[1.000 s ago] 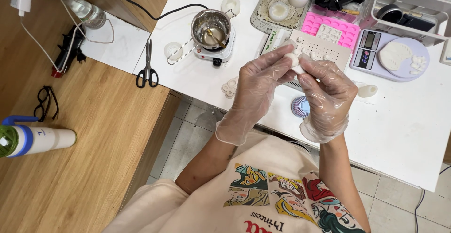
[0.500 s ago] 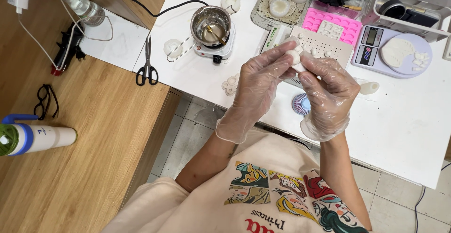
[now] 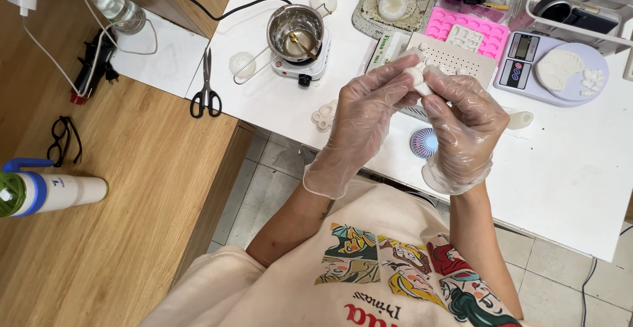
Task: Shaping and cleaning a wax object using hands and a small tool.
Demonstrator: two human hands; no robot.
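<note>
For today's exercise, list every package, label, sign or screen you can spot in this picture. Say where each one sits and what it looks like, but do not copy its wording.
Scale screen: small grey rectangle on the digital scale, far right of the white table.
Small box: white and green carton lying beside the hot plate, just beyond the left hand.
Bottle label: small blue mark on a white spray bottle lying on the wooden table, far left.

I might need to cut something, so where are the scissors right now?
In the head view, the black-handled scissors lie on the white table, left of the small metal pot and well left of both gloved hands, near the table's left edge.
</note>
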